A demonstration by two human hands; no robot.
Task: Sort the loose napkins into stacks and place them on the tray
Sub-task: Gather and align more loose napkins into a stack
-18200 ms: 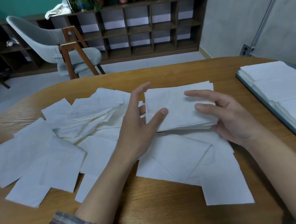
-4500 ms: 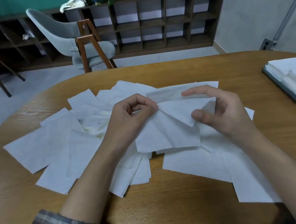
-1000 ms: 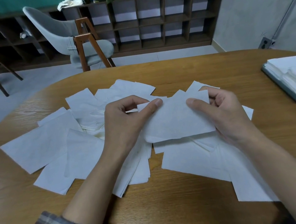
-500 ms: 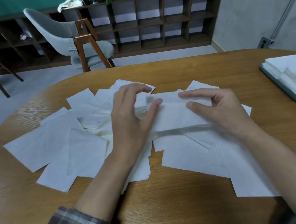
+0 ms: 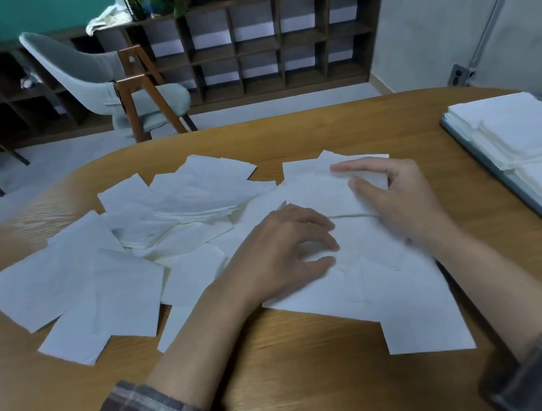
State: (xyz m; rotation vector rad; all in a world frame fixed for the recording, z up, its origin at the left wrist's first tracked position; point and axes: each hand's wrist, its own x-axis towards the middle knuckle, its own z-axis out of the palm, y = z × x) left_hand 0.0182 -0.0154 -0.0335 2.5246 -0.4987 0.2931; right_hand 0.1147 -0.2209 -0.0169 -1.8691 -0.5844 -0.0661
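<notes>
Loose white napkins (image 5: 127,278) lie scattered over the left and middle of the wooden table (image 5: 313,383). A small squared stack of napkins (image 5: 315,194) lies on the pile in the middle. My right hand (image 5: 398,199) holds the stack's right side, index finger along its far edge and thumb on top. My left hand (image 5: 287,250) is just in front of the stack, its curved fingertips touching a loose napkin (image 5: 363,279) without gripping it. At the right edge, the blue-grey tray (image 5: 506,182) carries finished napkin stacks (image 5: 521,134).
The table's curved far edge runs behind the pile. Past it stand a grey chair with wooden legs (image 5: 133,96) and a dark cubby shelf (image 5: 263,40). Bare wood shows in front of my arms and between the pile and the tray.
The small stack has come down from my hands onto the pile. My left hand let go of its left edge and moved toward me onto a loose napkin.
</notes>
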